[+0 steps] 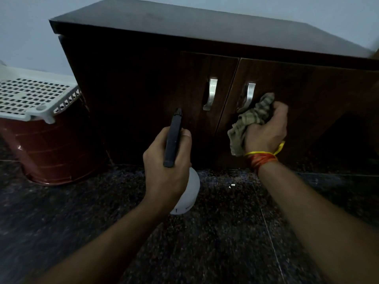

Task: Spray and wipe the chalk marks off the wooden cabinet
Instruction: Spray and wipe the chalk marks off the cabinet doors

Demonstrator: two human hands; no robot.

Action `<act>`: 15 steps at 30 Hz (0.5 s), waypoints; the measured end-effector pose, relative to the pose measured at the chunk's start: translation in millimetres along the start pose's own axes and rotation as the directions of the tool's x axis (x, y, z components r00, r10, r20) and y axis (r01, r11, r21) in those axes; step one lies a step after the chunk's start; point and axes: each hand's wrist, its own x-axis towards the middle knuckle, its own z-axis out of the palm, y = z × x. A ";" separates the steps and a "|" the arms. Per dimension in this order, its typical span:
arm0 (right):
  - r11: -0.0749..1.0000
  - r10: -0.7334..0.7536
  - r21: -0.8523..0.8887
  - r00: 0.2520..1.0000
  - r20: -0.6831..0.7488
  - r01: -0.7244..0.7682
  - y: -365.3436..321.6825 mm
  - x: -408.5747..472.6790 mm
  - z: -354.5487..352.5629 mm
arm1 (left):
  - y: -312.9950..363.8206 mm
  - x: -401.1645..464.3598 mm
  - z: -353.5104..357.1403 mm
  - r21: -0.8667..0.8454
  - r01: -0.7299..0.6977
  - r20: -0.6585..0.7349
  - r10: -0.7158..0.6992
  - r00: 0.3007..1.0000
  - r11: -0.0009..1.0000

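Speckled dark stone floor (225, 232) nearest. Two bare forearms. Left hand (166, 160) clenched round one spray bottle (189, 189): white body mostly hidden behind hand, black head aimed at cabinet (143, 78). Right hand (266, 130) grips one bunched olive cloth (250, 117) against right door. Two doors, two metal handles (211, 93). Chalk marks indiscernible in dim light. One brown basket (51, 144) left, cut off.
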 end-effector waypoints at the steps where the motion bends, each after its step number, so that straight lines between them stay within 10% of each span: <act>1: 1.000 -0.019 0.020 1.000 0.014 0.018 -3.6 -2.4 -0.9 | -0.8 0.1 0.4 0.006 0.000 -0.002 0.000 1.000 1.000; 8: 0.999 -0.038 -0.027 0.992 0.122 0.041 23.5 -42.4 12.4 | -4.0 0.8 5.4 0.030 0.002 -0.012 -0.002 1.000 1.000; 15: 0.840 0.537 0.160 0.837 -0.109 -0.518 30.1 -26.0 34.5 | -6.8 -4.0 1.4 0.005 0.025 0.025 -0.025 0.999 1.000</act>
